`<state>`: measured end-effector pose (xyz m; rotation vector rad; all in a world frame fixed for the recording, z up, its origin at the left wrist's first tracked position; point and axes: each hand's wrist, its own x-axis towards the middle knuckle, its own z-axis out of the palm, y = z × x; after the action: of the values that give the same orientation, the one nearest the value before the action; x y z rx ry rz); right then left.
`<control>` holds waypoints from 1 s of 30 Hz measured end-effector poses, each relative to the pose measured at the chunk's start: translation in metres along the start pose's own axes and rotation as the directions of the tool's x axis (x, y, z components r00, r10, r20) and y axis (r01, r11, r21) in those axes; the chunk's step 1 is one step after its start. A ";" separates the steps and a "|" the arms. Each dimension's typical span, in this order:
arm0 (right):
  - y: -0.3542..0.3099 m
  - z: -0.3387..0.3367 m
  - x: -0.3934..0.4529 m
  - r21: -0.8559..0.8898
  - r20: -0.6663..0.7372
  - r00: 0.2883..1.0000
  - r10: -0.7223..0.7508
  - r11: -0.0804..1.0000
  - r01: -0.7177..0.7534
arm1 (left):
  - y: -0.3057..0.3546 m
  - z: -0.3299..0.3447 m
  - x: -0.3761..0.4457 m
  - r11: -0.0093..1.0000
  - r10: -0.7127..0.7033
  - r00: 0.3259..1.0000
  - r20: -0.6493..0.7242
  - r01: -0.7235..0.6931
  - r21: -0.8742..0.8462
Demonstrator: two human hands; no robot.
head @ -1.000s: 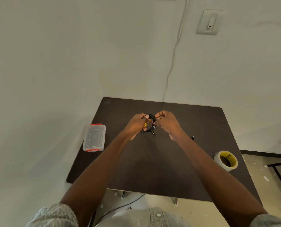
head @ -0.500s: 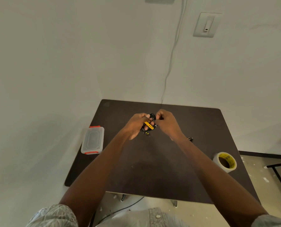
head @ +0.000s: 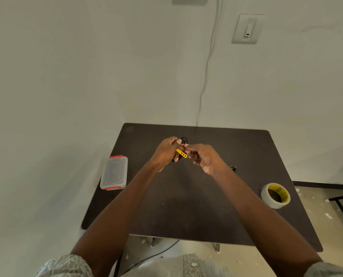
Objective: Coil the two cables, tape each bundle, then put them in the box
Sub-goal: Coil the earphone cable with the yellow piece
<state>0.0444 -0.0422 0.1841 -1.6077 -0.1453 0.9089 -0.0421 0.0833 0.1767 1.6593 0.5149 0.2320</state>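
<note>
**Over the dark table, two hands hold a small black cable**

Above the table [head: 186, 206], the left hand [head: 166, 151] is closed around a bunched black cable [head: 183, 140] with a yellow strap [head: 181, 153]. The right hand [head: 203, 158] pinches something thin beside the strap; what it is cannot be told. The clear box [head: 114, 172], lid on, sits at the left edge. The tape roll [head: 275, 195] lies far right.
</note>
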 end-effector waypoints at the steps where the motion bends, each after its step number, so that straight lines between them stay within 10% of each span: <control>1: 0.002 0.001 0.000 0.007 -0.015 1.000 -0.010 1.000 0.010 | 0.000 0.000 0.000 1.000 0.002 1.000 -0.006 -0.002 0.016; 12: -0.008 0.009 -0.006 -0.072 -0.106 0.972 -0.208 0.977 0.201 | 0.009 -0.006 0.003 1.000 0.010 0.996 -0.086 -0.009 0.006; 18: -0.004 0.018 -0.005 -0.387 -0.114 0.856 -0.505 0.816 0.430 | 0.006 -0.010 0.003 0.999 -0.026 0.993 -0.115 0.023 -0.025; 25: -0.009 0.026 -0.008 -0.645 -0.166 0.882 -0.441 0.725 0.241 | 0.005 -0.002 0.000 0.999 -0.036 0.987 -0.154 0.039 0.018; 30: -0.009 0.023 -0.004 -0.470 -0.188 0.920 -0.343 0.854 0.223 | 0.005 -0.005 0.000 0.999 -0.046 0.992 -0.115 0.048 0.015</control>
<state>0.0307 -0.0237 0.1942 -2.0468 -0.4163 0.4338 -0.0433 0.0871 0.1828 1.6556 0.6439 0.2896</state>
